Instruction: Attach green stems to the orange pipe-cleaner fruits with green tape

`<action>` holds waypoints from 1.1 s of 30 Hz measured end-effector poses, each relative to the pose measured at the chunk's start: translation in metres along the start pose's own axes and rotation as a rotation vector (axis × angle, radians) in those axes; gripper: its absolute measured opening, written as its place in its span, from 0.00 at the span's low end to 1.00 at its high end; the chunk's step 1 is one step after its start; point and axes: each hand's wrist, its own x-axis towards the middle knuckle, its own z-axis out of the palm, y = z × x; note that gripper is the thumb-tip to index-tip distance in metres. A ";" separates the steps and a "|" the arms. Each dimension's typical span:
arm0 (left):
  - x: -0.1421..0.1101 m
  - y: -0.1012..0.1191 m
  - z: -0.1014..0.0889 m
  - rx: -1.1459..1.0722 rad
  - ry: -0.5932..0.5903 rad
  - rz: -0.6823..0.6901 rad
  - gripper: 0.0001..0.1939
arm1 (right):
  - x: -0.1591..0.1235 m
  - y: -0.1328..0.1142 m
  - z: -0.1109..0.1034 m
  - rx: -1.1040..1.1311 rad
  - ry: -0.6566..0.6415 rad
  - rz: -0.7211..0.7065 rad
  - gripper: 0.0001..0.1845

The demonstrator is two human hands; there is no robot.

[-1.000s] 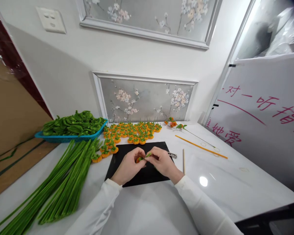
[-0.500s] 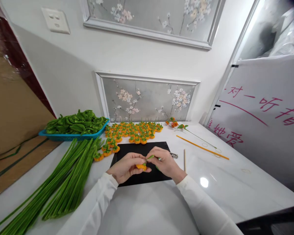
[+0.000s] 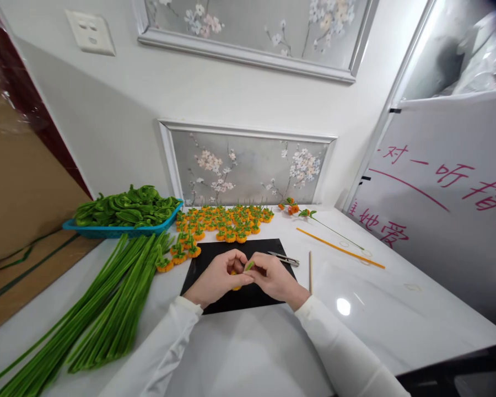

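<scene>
Over the black mat [image 3: 240,304], my left hand [image 3: 219,277] is closed around an orange pipe-cleaner flower [image 3: 236,286], mostly covered by my fingers. My right hand [image 3: 275,278] meets it at the fingertips, pinching a green pipe-cleaner piece [image 3: 249,266] against the flower. Whether that green piece is joined to the flower is hidden. Just behind my right hand, a pair of thread snips [image 3: 287,258] lies across the mat's right edge.
Finished-looking orange flowers with green tops [image 3: 230,234] stand in rows behind the mat. At left are green pipe cleaners [image 3: 111,309] and a blue basket [image 3: 119,232] of green leaves. A wooden stick [image 3: 310,273], an orange pipe cleaner [image 3: 343,249] and a stemmed flower [image 3: 306,213] lie right.
My left hand opened to show the orange flower half a second ago, then its fingers closed round it again. The right hand shifted slightly, leaving more of the snips in sight.
</scene>
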 end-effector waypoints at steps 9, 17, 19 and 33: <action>-0.001 0.001 -0.006 0.022 -0.001 -0.006 0.13 | 0.001 -0.003 -0.006 0.012 -0.042 0.028 0.07; 0.003 -0.007 -0.004 -0.021 0.015 -0.010 0.10 | 0.000 0.003 -0.004 0.017 -0.042 0.021 0.14; 0.005 -0.011 -0.003 -0.036 0.023 0.006 0.10 | 0.000 0.005 -0.003 0.034 -0.032 0.017 0.17; 0.006 -0.020 0.006 -0.107 0.151 0.027 0.12 | -0.006 0.019 0.002 0.114 0.053 0.068 0.15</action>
